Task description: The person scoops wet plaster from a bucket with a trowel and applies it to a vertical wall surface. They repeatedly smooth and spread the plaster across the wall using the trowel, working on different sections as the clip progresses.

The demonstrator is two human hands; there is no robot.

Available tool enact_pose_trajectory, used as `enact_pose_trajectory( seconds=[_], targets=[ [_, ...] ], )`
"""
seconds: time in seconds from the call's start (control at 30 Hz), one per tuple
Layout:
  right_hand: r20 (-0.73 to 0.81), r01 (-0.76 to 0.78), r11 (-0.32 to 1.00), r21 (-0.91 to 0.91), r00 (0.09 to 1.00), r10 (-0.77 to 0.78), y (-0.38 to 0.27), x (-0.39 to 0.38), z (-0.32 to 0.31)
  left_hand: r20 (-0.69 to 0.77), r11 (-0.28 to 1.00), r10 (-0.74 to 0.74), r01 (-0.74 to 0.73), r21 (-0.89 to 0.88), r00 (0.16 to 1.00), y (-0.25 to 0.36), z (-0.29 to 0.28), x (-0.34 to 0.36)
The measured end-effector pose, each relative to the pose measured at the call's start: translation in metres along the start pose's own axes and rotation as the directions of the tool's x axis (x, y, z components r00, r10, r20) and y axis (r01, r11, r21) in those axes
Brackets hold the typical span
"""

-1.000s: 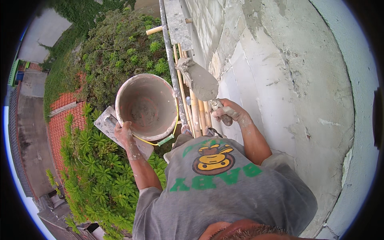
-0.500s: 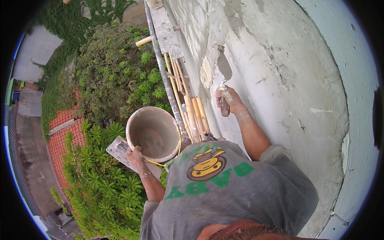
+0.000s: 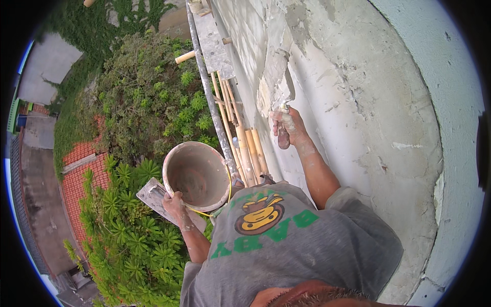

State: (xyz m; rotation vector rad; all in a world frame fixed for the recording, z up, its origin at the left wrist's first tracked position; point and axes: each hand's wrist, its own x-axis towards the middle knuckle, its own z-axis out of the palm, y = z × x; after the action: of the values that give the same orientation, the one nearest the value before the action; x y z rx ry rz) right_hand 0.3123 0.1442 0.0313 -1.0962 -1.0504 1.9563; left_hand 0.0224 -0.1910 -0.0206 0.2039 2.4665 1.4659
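Right hand (image 3: 291, 125): your fingers are curled round the handle of the trowel (image 3: 284, 93), thumb side toward the blade, no visible gap between palm and handle. The brown butt end sticks out below your fist. The blade points away from you, against or very near the rough grey wall (image 3: 378, 133); contact along its whole edge cannot be confirmed. Pale smears mark your knuckles and wrist.

Left hand (image 3: 175, 206): you have it closed at the near left rim of the bucket (image 3: 199, 163), thumb end by the lip. The other fingers are mostly hidden, so how tightly they press cannot be told. A flat grey float (image 3: 149, 191) lies just beside the bucket, partly behind your hand; whether your fingers also pinch it is unclear. The bucket's mouth faces up toward you, its inside coated grey, and its yellow handle (image 3: 229, 187) hangs along the right and near side of the rim.

Surroundings: bamboo poles (image 3: 245, 148) run between bucket and wall, beside a long metal pipe (image 3: 210, 84). Green foliage (image 3: 123, 220) lies below on your left.
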Motion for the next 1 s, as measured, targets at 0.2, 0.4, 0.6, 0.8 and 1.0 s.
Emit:
enact_pose_trajectory(
  seconds=[0.2, 0.4, 0.6, 0.8, 1.0],
  targets=[
    [0.093, 0.002, 0.979, 0.203, 0.995, -0.021, -0.05, -0.009, 0.01, 0.014, 0.998, -0.053, 0.052, 0.047, 0.999, 0.009, -0.003, -0.003],
    [0.179, -0.007, 0.957, 0.29, 0.983, -0.047, -0.075, 0.014, -0.01, 0.039, 0.997, -0.046, 0.043, 0.069, 0.998, 0.007, 0.002, 0.001],
    [0.09, 0.1, 0.973, 0.208, 0.989, -0.121, -0.1, -0.002, 0.006, 0.084, 0.991, -0.016, 0.005, 0.132, 0.996, 0.044, 0.011, -0.005],
    [-0.022, 0.144, 0.984, 0.108, 0.99, -0.142, -0.105, -0.011, 0.002, 0.107, 0.953, 0.154, -0.176, 0.246, 0.982, 0.004, 0.049, 0.013],
    [-0.05, 0.232, 0.973, 0.0, 0.971, -0.232, -0.103, -0.051, 0.014, 0.21, 0.981, -0.015, -0.027, 0.194, 0.978, 0.011, 0.052, 0.014]
  ],
)
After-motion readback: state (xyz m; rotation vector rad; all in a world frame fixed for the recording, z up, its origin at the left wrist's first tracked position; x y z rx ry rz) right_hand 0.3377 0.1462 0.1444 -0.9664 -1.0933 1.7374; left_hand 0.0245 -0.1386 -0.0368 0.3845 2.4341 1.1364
